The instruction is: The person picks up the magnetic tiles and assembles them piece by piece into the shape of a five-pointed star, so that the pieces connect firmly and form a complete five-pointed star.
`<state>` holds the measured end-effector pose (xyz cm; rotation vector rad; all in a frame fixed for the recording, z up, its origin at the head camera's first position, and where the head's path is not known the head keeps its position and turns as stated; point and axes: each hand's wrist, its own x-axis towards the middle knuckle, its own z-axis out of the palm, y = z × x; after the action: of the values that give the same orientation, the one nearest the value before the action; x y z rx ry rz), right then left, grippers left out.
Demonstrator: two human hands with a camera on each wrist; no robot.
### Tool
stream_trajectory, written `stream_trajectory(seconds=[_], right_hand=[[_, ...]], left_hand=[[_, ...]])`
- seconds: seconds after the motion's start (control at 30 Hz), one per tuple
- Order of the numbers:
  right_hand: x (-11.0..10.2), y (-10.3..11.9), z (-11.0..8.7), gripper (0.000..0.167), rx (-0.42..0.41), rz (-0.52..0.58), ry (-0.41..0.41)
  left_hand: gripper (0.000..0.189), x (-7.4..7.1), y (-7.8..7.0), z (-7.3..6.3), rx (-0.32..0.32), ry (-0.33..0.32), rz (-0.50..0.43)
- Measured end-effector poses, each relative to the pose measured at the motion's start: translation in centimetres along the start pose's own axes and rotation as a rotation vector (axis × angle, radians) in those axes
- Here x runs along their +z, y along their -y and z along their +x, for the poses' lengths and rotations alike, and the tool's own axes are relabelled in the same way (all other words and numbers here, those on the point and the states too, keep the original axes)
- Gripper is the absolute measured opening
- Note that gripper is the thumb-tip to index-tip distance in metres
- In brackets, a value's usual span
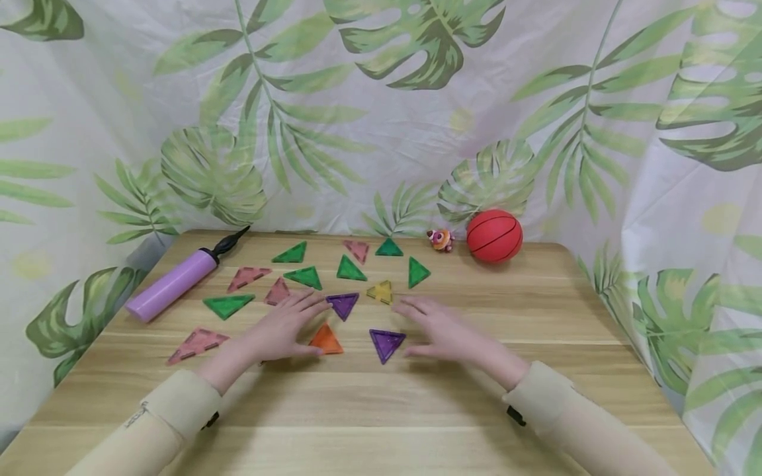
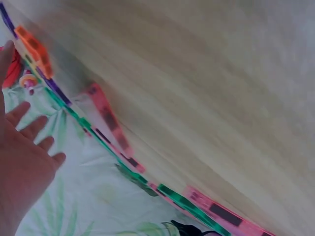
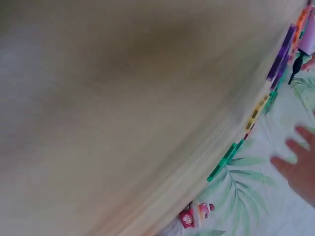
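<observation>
Several flat translucent triangle tiles lie spread over the wooden table. My left hand hovers with spread fingers beside an orange triangle tile, its thumb overlapping that tile's left corner in the head view. Its fingertips come close to a purple triangle tile, and a pink tile lies just behind it. Fingers apart, my right hand holds nothing, to the right of another purple triangle tile and a yellow tile. Both wrist views show the hands raised over the tabletop.
Green tiles and more pink tiles lie behind and left of the hands. A purple hand pump rests along the left edge. At the back right stand a red ball and a small colourful figure, before a leaf-patterned curtain.
</observation>
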<state>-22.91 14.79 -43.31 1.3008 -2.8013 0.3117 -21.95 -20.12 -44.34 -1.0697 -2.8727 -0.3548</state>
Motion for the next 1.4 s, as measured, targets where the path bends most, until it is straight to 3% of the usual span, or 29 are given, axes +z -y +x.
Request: stream_trajectory(seconds=[0.23,0.47,0.57,0.77,1.2,1.4], right_hand=[[1.6,0.1,2.9,0.081,-0.13,0.076,0.146],[2.5,-0.3,4.1,0.078,-0.206,0.115,0.16],[2.8,-0.5,4.3,0.075,-0.202,0.1,0.164],[3.1,-0.5,4.4,0.07,-0.168,0.076,0.177],[2.2,-2.4,2.7,0.067,-0.107,0.17,0.178],[2.2,-3.5,1.7,0.067,-0.05,0.239,0.16]], left_hand=[[0.071,0.2,1.2,0.1,0.026,0.109,-0.1],[0.063,0.7,2.1,0.2,0.055,0.116,-0.157],[0.061,0.8,2.1,0.4,0.037,0.124,-0.2],[0.057,1.0,1.7,0.8,0.036,0.134,-0.192],[0.059,1.4,-1.5,2.8,0.05,0.199,-0.159],[0.06,1.6,-2.4,4.4,0.095,0.168,-0.154]])
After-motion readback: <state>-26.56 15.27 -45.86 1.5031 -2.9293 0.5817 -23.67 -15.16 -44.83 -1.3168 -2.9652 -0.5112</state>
